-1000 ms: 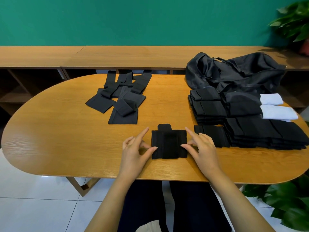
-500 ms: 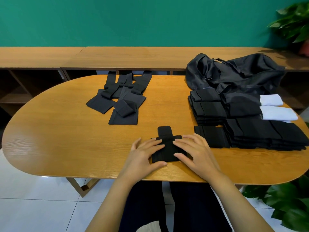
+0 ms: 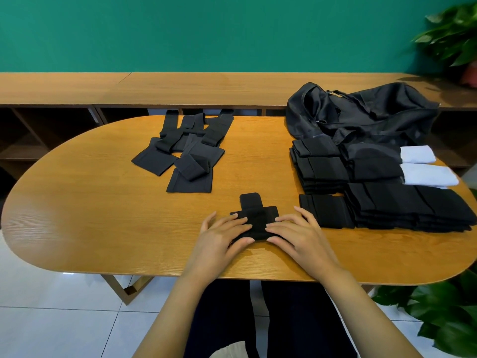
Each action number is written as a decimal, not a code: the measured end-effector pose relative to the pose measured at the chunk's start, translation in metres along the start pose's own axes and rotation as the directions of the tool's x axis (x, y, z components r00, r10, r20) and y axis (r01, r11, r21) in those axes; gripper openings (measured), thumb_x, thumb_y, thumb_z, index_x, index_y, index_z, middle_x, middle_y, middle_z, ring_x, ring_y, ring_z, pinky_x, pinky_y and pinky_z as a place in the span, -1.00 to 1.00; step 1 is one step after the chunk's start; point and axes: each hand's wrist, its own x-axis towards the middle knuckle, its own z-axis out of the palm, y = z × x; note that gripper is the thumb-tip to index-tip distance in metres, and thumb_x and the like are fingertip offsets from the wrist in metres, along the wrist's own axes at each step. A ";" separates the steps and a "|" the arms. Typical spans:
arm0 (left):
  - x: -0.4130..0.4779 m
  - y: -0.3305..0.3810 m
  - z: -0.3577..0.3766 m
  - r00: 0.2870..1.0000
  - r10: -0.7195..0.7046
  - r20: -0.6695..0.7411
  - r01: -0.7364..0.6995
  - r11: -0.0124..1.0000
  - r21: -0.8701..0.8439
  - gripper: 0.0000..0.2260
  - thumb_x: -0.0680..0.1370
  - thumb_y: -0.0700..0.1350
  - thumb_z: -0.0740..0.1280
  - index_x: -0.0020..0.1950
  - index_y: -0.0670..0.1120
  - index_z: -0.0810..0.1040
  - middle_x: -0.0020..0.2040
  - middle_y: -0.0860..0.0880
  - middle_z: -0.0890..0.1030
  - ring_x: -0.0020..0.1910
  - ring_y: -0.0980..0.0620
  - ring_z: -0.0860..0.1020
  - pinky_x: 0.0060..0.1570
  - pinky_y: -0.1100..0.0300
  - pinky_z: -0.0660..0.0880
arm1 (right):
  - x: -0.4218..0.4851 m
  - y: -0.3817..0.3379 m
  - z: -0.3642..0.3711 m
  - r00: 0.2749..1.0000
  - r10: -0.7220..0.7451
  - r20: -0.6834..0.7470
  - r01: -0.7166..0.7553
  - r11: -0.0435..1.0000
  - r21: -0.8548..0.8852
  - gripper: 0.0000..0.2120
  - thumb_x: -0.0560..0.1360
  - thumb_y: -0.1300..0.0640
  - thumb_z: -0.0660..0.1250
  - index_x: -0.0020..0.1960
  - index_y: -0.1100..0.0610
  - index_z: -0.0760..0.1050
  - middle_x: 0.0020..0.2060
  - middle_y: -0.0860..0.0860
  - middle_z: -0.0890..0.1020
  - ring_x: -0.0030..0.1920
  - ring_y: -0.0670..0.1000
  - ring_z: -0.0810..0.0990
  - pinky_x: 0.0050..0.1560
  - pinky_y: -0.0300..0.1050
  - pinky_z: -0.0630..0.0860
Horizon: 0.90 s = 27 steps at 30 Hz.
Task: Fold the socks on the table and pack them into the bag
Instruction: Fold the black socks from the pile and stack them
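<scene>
A black sock (image 3: pixel 254 215) lies partly folded near the table's front edge, its toe end sticking out toward the far side. My left hand (image 3: pixel 219 239) lies flat on its left side with straight fingers. My right hand (image 3: pixel 296 235) presses flat on its right side, fingertips meeting the left hand's over the sock. A loose pile of unfolded black socks (image 3: pixel 185 151) lies at the far left-centre. Stacks of folded black socks (image 3: pixel 387 200) stand to the right, one folded sock (image 3: pixel 325 214) beside my right hand. The black bag (image 3: pixel 361 112) slumps at the far right.
The oval wooden table (image 3: pixel 90 215) has bare wood on its left half. Two white folded socks (image 3: pixel 423 166) lie behind the black stacks. A long wooden bench (image 3: pixel 154 86) runs along the green wall. Potted plants (image 3: pixel 454 34) stand at the right.
Both hands moved inward from the sock's two sides and folded its side edges over the middle; they now press flat on top of the narrower bundle.
</scene>
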 end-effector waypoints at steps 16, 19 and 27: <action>-0.001 -0.004 0.001 0.990 -0.007 -0.140 0.010 1.000 0.023 -0.77 0.55 -0.04 0.29 0.17 0.05 0.62 0.15 0.16 0.61 0.21 0.18 0.45 0.39 0.08 0.11 | 0.001 -0.005 -0.009 0.979 0.063 -0.192 -0.040 0.992 0.119 -0.66 0.63 -0.06 0.16 0.07 0.08 0.65 -0.08 -0.11 0.67 0.03 -0.14 0.56 0.38 -0.02 0.29; -0.001 -0.003 0.000 0.985 -0.057 -0.165 0.058 0.998 -0.004 -0.77 0.55 -0.04 0.25 0.16 0.05 0.62 0.09 0.17 0.63 0.17 0.16 0.46 0.35 0.04 0.16 | 0.000 -0.005 -0.009 0.981 0.080 -0.178 -0.060 0.992 0.113 -0.62 0.57 -0.17 0.23 0.10 0.08 0.65 -0.04 -0.11 0.68 0.09 -0.14 0.56 0.40 0.00 0.28; -0.002 0.000 -0.004 0.975 -0.104 -0.197 0.092 0.993 -0.071 -0.69 0.57 0.05 0.14 0.16 0.04 0.61 0.03 0.22 0.59 0.13 0.15 0.48 0.29 0.03 0.21 | 0.002 -0.004 -0.008 0.981 0.125 -0.147 -0.128 0.992 -0.015 -0.57 0.47 -0.19 0.29 0.19 0.07 0.61 0.00 -0.08 0.67 0.14 -0.10 0.51 0.36 -0.03 0.28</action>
